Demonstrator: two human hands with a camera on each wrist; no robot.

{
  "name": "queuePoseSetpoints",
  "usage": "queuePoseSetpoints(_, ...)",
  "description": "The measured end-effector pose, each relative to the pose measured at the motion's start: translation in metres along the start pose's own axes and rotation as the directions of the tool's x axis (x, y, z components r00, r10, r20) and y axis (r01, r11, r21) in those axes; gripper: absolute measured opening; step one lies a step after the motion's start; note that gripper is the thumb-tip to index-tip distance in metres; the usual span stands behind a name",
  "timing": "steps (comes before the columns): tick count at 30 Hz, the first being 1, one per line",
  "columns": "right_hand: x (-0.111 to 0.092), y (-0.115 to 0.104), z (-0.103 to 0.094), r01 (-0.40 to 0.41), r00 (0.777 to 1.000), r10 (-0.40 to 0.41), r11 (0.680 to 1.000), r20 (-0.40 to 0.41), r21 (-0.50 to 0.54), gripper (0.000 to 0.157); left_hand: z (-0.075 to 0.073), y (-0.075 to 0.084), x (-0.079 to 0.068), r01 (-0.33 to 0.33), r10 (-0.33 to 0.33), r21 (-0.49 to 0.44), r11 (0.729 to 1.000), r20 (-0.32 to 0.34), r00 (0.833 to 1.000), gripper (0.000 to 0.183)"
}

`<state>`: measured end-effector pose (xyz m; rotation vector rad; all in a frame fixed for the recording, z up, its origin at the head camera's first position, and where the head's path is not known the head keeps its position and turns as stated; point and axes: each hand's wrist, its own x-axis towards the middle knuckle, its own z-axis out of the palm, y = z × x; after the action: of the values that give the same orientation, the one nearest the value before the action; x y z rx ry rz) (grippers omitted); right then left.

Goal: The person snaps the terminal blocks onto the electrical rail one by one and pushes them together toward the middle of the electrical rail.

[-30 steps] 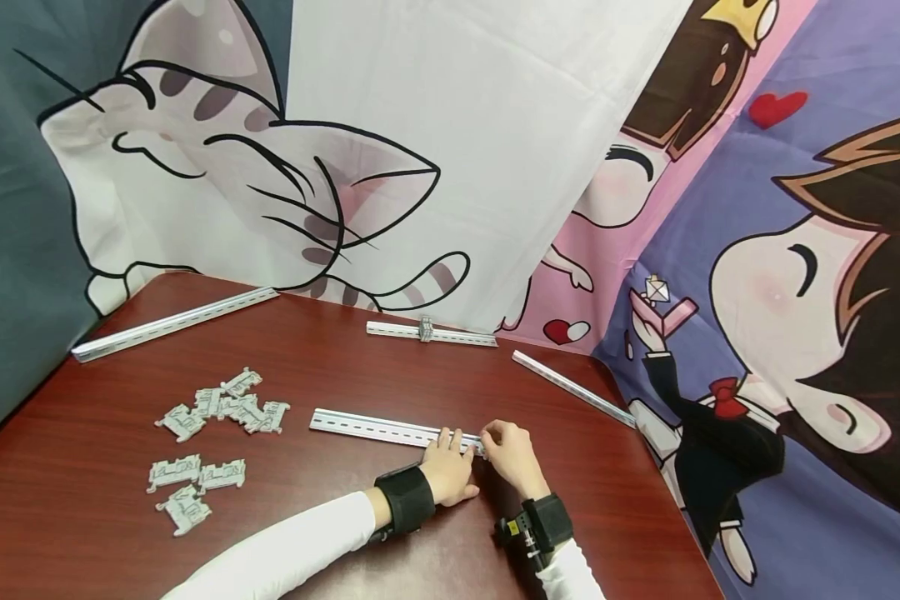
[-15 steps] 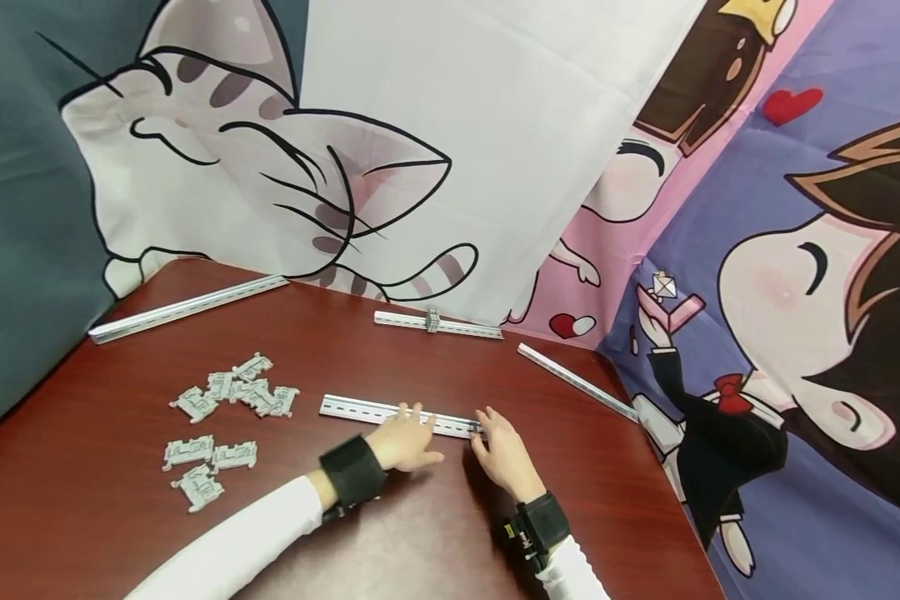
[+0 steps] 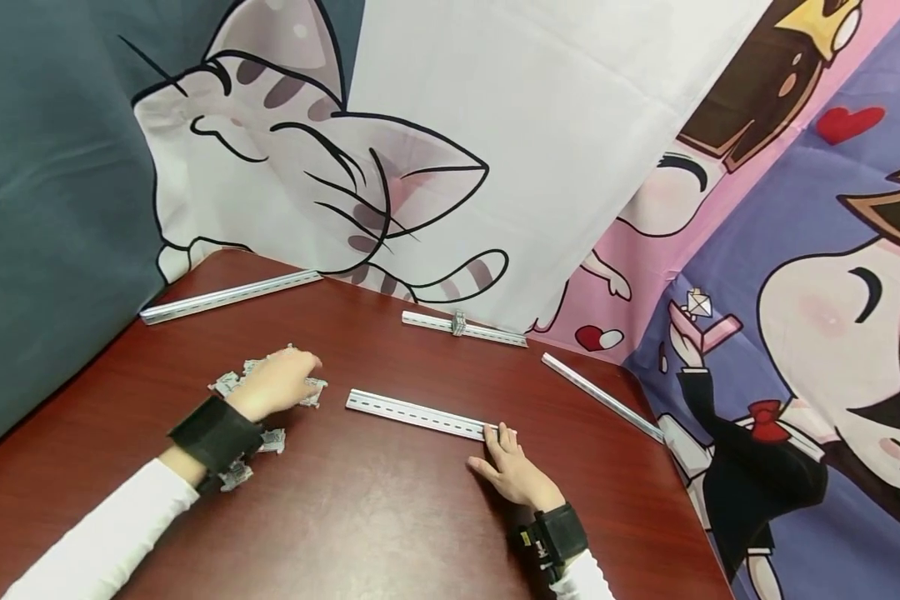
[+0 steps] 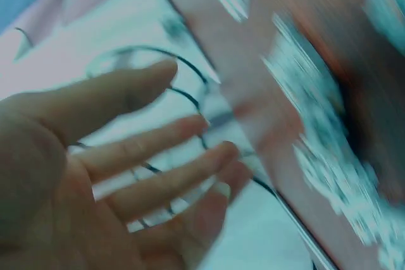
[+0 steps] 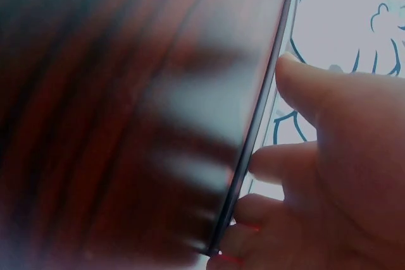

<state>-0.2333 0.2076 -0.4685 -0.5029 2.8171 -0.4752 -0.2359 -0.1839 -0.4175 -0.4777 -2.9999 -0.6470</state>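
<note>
My left hand (image 3: 276, 385) hovers over a group of grey DIN rail terminal blocks (image 3: 225, 383) on the left of the table, fingers spread and nothing between them. The left wrist view has these terminal blocks (image 4: 310, 86) blurred at the right, beyond the loose fingers. Lower down, more terminal blocks (image 3: 273, 441) lie partly behind my wrist strap. A slotted metal DIN rail (image 3: 412, 414) lies in the middle of the table. At its right end rest the fingertips of my right hand (image 3: 521, 477), its thumb held away; the fingers partly cover that end.
Toward the back left lies a long DIN rail (image 3: 232, 297). A shorter rail (image 3: 420, 319) at the back carries a small stack of terminal blocks (image 3: 459, 323). Another rail (image 3: 603, 397) slants along the right table edge. Printed cloth hangs behind the table.
My left hand has left the middle rail and swung left over the terminal blocks. The right hand stays at the rail's right end, its fingers loosened from a pinch. The head view has shifted left.
</note>
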Motion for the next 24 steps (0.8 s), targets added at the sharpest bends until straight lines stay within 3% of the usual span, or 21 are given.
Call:
queuePoseSetpoints(6,-0.001,0.008,-0.001,0.011,1.0,-0.011,1.0,0.003,0.015,0.074,0.01,-0.027,0.014,-0.091,0.08,0.105,0.99,0.1,0.992,0.065)
queuePoseSetpoints(12,-0.001,0.01,-0.001,0.03,1.0,-0.03,0.999,0.007,0.026,0.074,0.024,-0.038,0.015,-0.133,0.129,0.123,0.983,0.037,0.991,0.047)
queuePoseSetpoints(17,0.0,0.011,-0.002,0.046,0.999,-0.046,0.999,0.002,0.025,0.074,0.028,-0.044,0.014,-0.198,0.205,0.135,0.971,-0.038,0.978,0.039)
queuePoseSetpoints(24,0.0,0.014,-0.001,0.055,0.998,-0.055,0.998,0.004,0.02,0.075,0.027,-0.035,0.018,-0.239,0.25,0.161,0.958,-0.051,0.967,0.035)
